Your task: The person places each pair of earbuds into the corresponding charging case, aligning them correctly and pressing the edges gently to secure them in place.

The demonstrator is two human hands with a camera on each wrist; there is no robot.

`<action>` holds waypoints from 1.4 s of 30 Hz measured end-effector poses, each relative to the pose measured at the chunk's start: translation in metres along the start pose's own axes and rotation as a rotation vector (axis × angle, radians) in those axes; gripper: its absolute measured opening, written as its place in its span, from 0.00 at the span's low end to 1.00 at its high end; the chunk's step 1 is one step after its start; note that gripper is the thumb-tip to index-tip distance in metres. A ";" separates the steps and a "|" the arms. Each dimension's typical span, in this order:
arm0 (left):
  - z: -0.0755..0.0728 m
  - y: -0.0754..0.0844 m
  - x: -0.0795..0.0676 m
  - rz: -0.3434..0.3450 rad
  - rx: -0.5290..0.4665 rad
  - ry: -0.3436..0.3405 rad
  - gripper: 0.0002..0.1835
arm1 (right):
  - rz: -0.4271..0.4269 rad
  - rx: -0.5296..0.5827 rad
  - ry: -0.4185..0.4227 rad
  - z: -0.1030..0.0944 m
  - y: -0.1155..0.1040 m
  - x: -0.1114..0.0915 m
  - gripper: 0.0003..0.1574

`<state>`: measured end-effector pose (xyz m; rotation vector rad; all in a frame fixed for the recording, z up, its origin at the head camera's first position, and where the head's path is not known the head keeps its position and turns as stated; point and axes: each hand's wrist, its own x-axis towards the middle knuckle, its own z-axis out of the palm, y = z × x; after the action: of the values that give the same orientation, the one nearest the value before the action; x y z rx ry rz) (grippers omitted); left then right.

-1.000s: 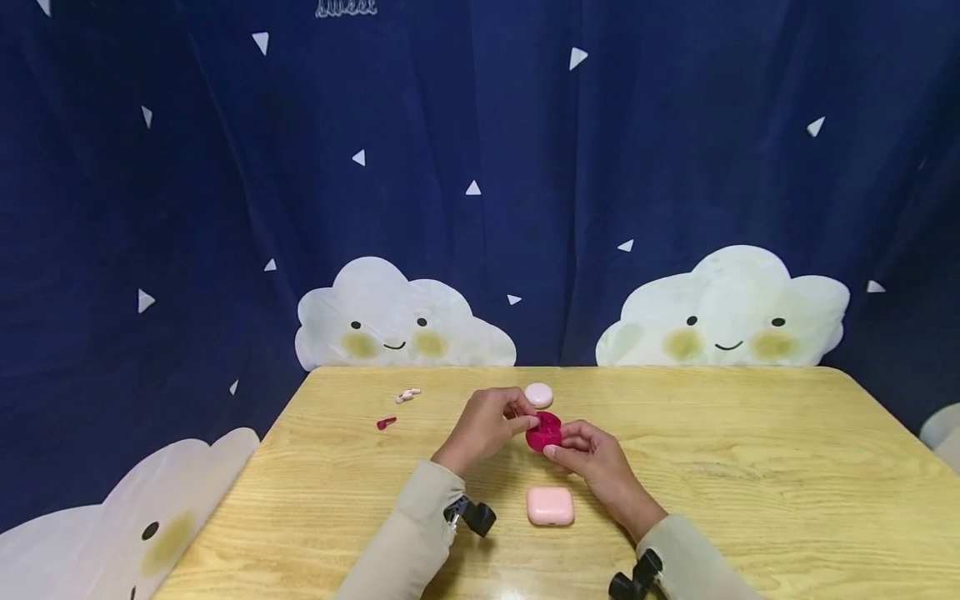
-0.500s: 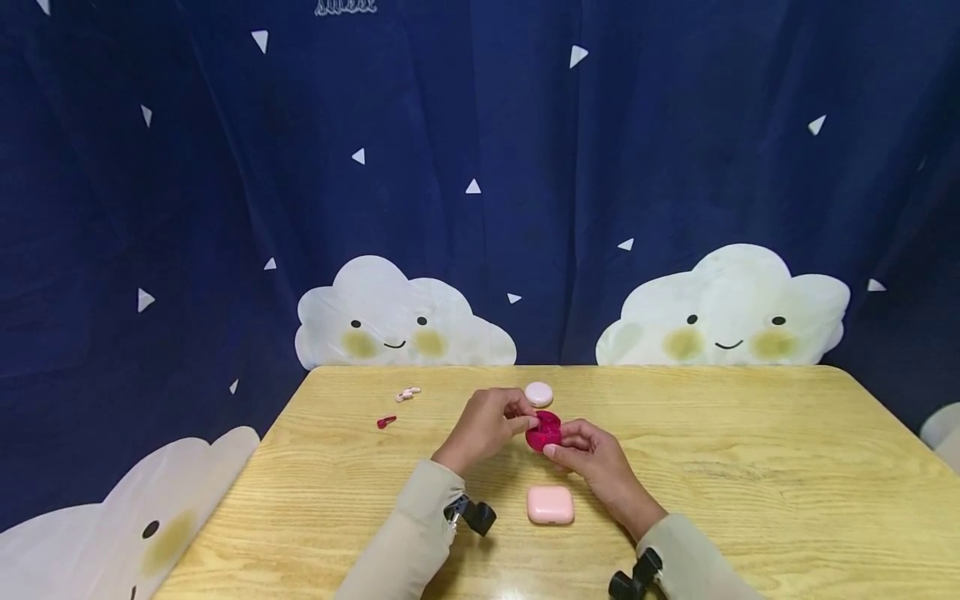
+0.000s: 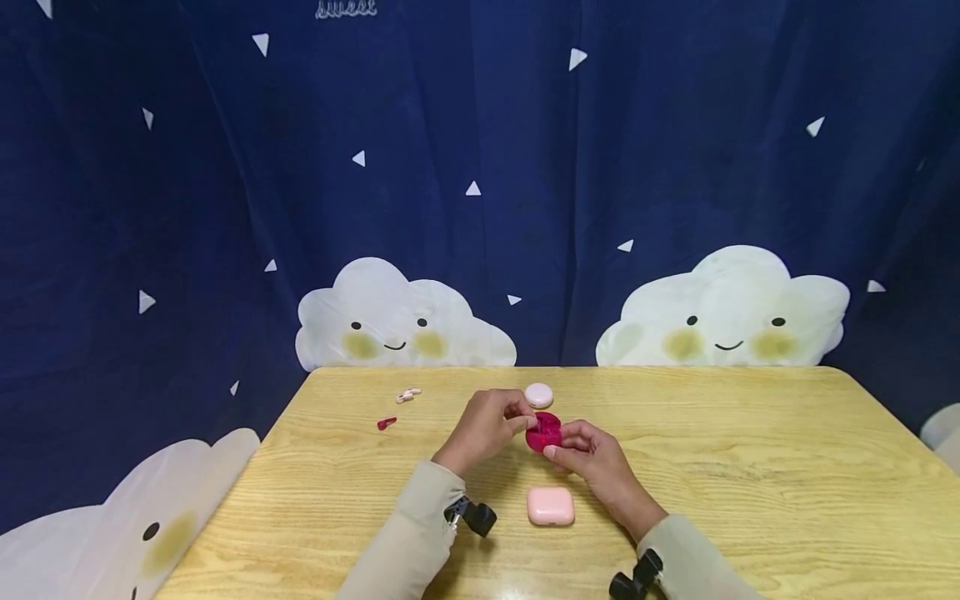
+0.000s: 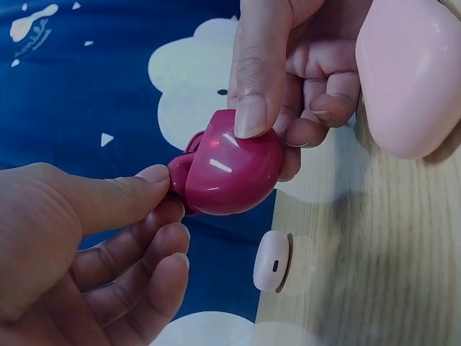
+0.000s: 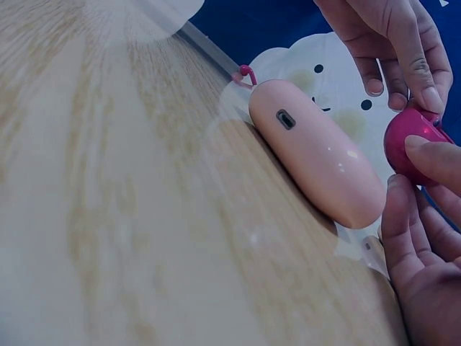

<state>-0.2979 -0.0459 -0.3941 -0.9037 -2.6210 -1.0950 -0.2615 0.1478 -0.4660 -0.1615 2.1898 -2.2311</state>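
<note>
My right hand (image 3: 600,462) holds a magenta earbud case (image 4: 234,169), its lid up, thumb on its rounded outside. At the case's mouth, my left hand (image 3: 483,429) pinches a small magenta earbud (image 4: 178,173) between thumb and forefinger. Most of that earbud is hidden by the fingertips and the case. A second magenta earbud (image 3: 386,423) lies on the table to the left. Beyond it rest white-pink earbuds (image 3: 408,395), close together. Below the hands sits a closed pink case (image 3: 551,506); a pale round case (image 3: 538,395) lies just behind them.
Everything lies on a light wooden table (image 3: 750,500). A dark blue curtain (image 3: 540,167) with white clouds hangs behind its far edge. A black camera mount (image 3: 472,515) sits on the left wrist, and another camera mount (image 3: 636,577) on the right.
</note>
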 end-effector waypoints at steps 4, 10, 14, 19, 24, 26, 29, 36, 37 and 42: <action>0.000 0.001 0.000 -0.002 0.007 -0.001 0.07 | -0.004 0.000 0.000 0.000 0.000 0.000 0.24; 0.000 0.002 0.000 -0.023 0.013 -0.008 0.07 | 0.010 0.000 0.005 0.000 0.000 0.000 0.24; 0.000 0.002 -0.001 -0.024 0.012 -0.005 0.06 | 0.013 0.001 0.008 -0.001 0.000 0.001 0.25; 0.000 0.001 -0.001 -0.020 0.018 0.005 0.06 | 0.017 0.005 0.014 0.000 0.001 0.000 0.25; -0.001 -0.001 -0.001 -0.026 0.015 0.005 0.06 | 0.022 0.009 0.019 0.000 0.001 0.001 0.25; -0.003 -0.002 -0.002 -0.040 0.003 -0.009 0.05 | 0.022 0.011 0.020 0.000 0.001 0.001 0.25; -0.007 -0.003 -0.004 -0.099 -0.010 -0.053 0.05 | 0.024 0.016 0.017 0.000 0.002 0.001 0.25; -0.011 -0.004 -0.007 -0.222 0.002 -0.187 0.09 | 0.025 0.019 0.021 0.000 0.001 0.001 0.25; -0.010 -0.004 -0.007 -0.227 0.006 -0.199 0.08 | 0.025 0.019 0.020 0.000 0.001 0.001 0.25; -0.007 -0.002 -0.006 -0.224 0.019 -0.216 0.06 | 0.026 0.022 0.023 0.000 0.001 0.001 0.25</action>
<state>-0.2950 -0.0547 -0.3922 -0.7779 -2.9647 -1.0735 -0.2622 0.1473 -0.4670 -0.1078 2.1644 -2.2541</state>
